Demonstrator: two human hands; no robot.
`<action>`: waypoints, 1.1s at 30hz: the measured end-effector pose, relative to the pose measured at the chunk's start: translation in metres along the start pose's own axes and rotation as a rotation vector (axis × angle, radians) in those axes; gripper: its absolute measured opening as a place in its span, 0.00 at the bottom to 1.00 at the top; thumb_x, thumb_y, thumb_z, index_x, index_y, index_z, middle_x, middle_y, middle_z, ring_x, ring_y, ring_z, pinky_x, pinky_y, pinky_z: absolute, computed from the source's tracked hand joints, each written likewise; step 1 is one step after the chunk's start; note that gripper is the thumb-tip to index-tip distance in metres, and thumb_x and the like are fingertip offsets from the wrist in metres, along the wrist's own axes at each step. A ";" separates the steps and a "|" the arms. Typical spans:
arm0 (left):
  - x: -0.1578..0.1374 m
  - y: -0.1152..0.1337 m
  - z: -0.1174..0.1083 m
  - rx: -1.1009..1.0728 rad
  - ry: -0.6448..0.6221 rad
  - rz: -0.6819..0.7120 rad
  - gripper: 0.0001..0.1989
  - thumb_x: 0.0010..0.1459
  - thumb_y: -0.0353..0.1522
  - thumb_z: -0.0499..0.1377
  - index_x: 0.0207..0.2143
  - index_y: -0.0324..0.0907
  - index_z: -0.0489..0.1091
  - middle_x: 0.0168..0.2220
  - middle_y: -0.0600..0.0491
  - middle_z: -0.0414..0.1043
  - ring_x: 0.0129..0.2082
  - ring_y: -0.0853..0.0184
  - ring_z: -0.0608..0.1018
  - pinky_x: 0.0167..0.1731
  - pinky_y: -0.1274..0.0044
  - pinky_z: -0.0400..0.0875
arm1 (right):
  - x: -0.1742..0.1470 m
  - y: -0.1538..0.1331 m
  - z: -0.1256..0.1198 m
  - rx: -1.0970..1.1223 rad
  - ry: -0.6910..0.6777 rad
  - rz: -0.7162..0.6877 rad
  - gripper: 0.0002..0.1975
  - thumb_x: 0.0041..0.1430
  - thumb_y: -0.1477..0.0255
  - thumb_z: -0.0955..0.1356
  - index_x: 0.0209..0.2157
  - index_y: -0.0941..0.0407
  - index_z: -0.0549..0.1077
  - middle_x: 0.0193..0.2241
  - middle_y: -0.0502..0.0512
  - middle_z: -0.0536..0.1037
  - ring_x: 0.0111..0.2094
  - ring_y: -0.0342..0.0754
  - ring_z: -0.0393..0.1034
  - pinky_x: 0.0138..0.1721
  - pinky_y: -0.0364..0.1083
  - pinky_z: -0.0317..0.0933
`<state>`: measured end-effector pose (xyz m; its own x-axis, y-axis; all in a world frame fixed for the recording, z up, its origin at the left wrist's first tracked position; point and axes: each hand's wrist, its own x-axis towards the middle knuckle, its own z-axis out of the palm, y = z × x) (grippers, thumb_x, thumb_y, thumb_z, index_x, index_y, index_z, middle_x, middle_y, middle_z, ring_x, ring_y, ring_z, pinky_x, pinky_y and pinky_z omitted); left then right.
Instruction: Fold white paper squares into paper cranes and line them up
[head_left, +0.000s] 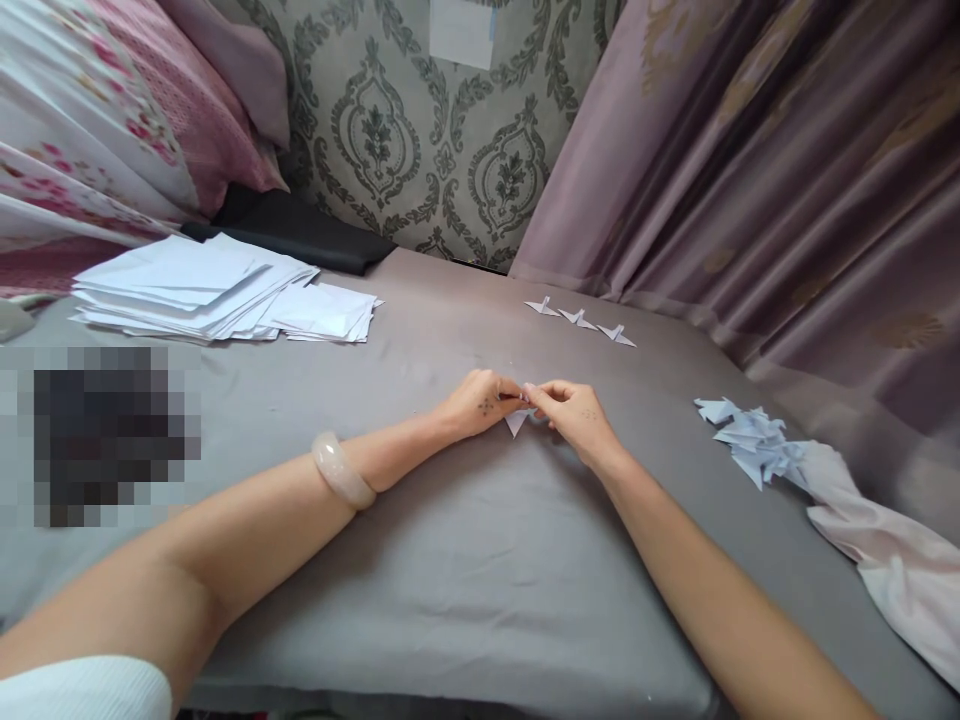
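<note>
Both hands meet over the middle of the grey cloth surface, pinching one small piece of folded white paper (516, 424). My left hand (484, 402) has its fingers closed on the paper's left side, and a pale bangle (341, 470) circles that forearm. From the other side, my right hand (574, 412) grips the paper between thumb and fingers. A pointed white corner sticks out below the fingertips; the rest of the folded paper is hidden by the fingers. Beyond the hands, three folded paper birds (577, 319) stand in a slanting row.
Stacked white paper sheets (187, 285) lie at the back left beside a smaller pile (326, 312). A heap of folded pale-blue paper pieces (757, 440) sits at right, touching a pale cloth (892, 540). Purple curtains (712, 150) edge the right; black fabric (300, 235) lies behind the sheets.
</note>
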<state>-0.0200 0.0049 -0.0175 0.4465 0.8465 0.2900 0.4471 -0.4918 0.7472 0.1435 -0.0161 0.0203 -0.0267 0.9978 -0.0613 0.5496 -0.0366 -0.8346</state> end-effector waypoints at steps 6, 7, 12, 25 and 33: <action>-0.001 0.007 -0.003 -0.041 -0.006 0.002 0.13 0.58 0.36 0.55 0.33 0.38 0.77 0.25 0.55 0.73 0.24 0.73 0.68 0.25 0.82 0.59 | 0.000 -0.006 -0.005 -0.070 -0.010 0.033 0.13 0.47 0.61 0.69 0.26 0.57 0.75 0.23 0.50 0.73 0.25 0.42 0.64 0.24 0.40 0.54; -0.001 0.008 -0.003 -0.059 0.001 -0.003 0.13 0.58 0.35 0.55 0.35 0.39 0.77 0.26 0.54 0.74 0.25 0.72 0.70 0.27 0.81 0.61 | 0.000 -0.007 -0.006 -0.072 -0.017 0.029 0.13 0.47 0.61 0.69 0.25 0.57 0.75 0.22 0.50 0.72 0.25 0.41 0.63 0.24 0.40 0.54; -0.001 0.008 -0.003 -0.089 0.026 -0.047 0.12 0.57 0.34 0.56 0.35 0.38 0.78 0.28 0.53 0.77 0.27 0.70 0.73 0.29 0.81 0.64 | 0.001 -0.008 -0.008 -0.037 -0.032 0.051 0.13 0.44 0.61 0.70 0.24 0.57 0.75 0.19 0.47 0.68 0.22 0.40 0.58 0.24 0.41 0.51; 0.000 0.006 -0.002 -0.098 0.034 -0.037 0.11 0.57 0.35 0.57 0.34 0.39 0.78 0.30 0.53 0.78 0.29 0.69 0.75 0.32 0.80 0.66 | 0.013 0.006 -0.011 0.363 -0.205 0.252 0.09 0.38 0.69 0.73 0.22 0.59 0.73 0.18 0.47 0.65 0.20 0.37 0.54 0.18 0.39 0.47; 0.000 0.010 -0.001 -0.054 0.022 -0.062 0.12 0.57 0.35 0.56 0.35 0.40 0.78 0.29 0.53 0.78 0.28 0.70 0.74 0.30 0.80 0.65 | 0.020 0.012 -0.016 0.461 -0.309 0.324 0.11 0.37 0.70 0.74 0.22 0.60 0.71 0.19 0.46 0.65 0.21 0.36 0.55 0.16 0.38 0.44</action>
<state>-0.0168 0.0005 -0.0094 0.4017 0.8797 0.2546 0.4306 -0.4268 0.7952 0.1631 0.0042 0.0181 -0.1972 0.8723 -0.4475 0.1565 -0.4226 -0.8927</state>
